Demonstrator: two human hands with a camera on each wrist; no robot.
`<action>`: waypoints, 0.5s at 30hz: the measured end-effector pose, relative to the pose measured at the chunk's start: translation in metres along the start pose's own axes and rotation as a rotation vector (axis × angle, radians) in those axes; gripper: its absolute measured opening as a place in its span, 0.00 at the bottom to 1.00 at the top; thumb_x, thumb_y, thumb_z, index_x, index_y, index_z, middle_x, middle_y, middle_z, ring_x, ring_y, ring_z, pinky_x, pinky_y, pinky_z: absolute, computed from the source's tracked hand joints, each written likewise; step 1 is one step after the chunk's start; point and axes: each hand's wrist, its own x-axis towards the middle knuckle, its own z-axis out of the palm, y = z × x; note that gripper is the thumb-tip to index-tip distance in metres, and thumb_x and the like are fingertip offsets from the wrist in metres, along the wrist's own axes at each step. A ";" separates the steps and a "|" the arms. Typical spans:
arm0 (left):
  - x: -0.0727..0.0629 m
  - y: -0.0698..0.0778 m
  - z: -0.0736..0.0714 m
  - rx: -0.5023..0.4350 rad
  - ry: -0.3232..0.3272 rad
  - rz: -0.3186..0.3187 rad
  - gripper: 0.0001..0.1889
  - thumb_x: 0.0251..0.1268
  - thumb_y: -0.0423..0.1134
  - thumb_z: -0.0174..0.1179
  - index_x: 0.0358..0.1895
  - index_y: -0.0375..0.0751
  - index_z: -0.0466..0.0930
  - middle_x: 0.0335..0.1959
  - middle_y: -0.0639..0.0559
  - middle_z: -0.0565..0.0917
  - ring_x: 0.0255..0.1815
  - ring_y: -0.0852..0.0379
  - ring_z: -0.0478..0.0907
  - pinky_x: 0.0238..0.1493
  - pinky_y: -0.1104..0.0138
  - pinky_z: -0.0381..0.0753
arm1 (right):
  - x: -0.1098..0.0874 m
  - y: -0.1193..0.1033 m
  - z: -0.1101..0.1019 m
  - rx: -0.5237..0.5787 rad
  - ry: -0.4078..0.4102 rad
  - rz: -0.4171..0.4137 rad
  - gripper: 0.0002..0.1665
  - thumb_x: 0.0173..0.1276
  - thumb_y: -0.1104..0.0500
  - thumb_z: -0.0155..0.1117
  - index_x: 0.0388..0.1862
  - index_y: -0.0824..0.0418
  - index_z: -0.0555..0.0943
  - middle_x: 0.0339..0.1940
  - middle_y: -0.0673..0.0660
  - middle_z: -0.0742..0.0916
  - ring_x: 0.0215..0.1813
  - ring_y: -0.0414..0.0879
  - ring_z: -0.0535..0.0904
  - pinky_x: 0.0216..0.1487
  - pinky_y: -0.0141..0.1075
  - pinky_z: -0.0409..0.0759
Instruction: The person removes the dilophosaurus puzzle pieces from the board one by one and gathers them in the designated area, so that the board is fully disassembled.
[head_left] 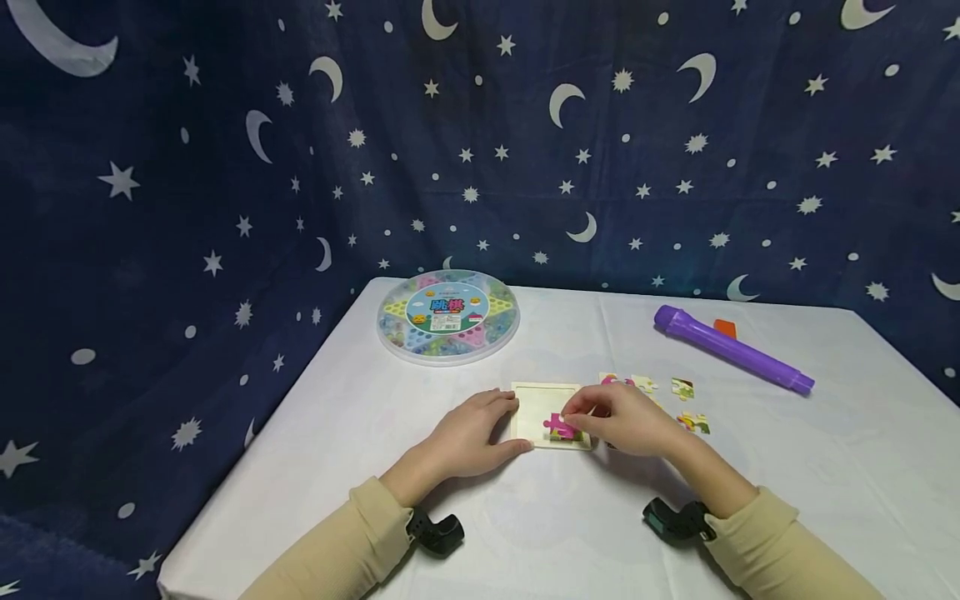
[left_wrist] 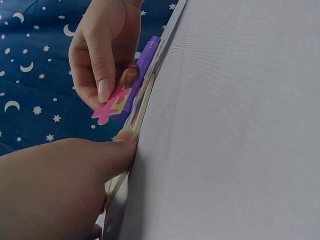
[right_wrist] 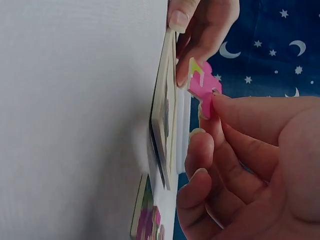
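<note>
A pink jigsaw puzzle piece (head_left: 558,427) with a yellow-green corner is pinched between the thumb and fingertips of my right hand (head_left: 628,418). In the right wrist view, the piece (right_wrist: 205,86) is tilted and raised above the cream puzzle tray (head_left: 531,410). My left hand (head_left: 468,435) holds the tray's left side, thumb at the near corner and fingers at the far one. The left wrist view shows that thumb pressing on the tray's edge. Part of the tray's right side is hidden behind my right hand.
Several loose puzzle pieces (head_left: 682,388) lie right of the tray, some partly hidden by my right hand. A round Chinese checkers box (head_left: 448,318) sits at the back left. At the back right are a purple tube (head_left: 731,348) and a small orange object (head_left: 724,327).
</note>
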 end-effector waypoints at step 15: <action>0.001 0.003 0.001 0.016 0.011 -0.004 0.36 0.70 0.61 0.62 0.71 0.39 0.74 0.72 0.45 0.73 0.76 0.46 0.65 0.73 0.54 0.65 | -0.023 0.020 -0.018 -0.039 0.067 0.034 0.07 0.71 0.51 0.70 0.44 0.49 0.89 0.31 0.48 0.84 0.34 0.48 0.75 0.32 0.35 0.74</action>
